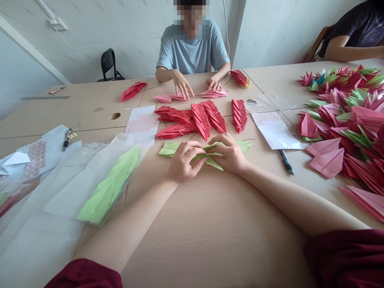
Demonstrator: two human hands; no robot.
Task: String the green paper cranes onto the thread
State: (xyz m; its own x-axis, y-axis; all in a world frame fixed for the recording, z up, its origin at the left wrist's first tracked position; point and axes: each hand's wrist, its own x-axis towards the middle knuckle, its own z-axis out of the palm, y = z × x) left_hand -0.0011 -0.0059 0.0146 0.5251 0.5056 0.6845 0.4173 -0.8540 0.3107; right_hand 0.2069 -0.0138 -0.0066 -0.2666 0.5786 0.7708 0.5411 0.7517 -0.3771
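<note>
Both my hands meet over light green folded paper pieces (168,148) in the middle of the table. My right hand (227,154) is closed on one green folded paper piece, its fingers curled over the top. My left hand (186,161) is beside it, fingers bent and thumb apart from them, close to the left edge of the same paper; whether it touches is hard to make out. Just beyond lie strung bundles of red folded paper (201,120), and another red bundle (239,115) lies to their right.
A large heap of pink, red and green folded paper (354,120) covers the right side. Clear plastic bags (66,188), one holding green folded paper (112,186), lie left. A label sheet (277,134) and pen (287,162) lie right. Opposite, a person (193,48) handles pink folded paper (214,93).
</note>
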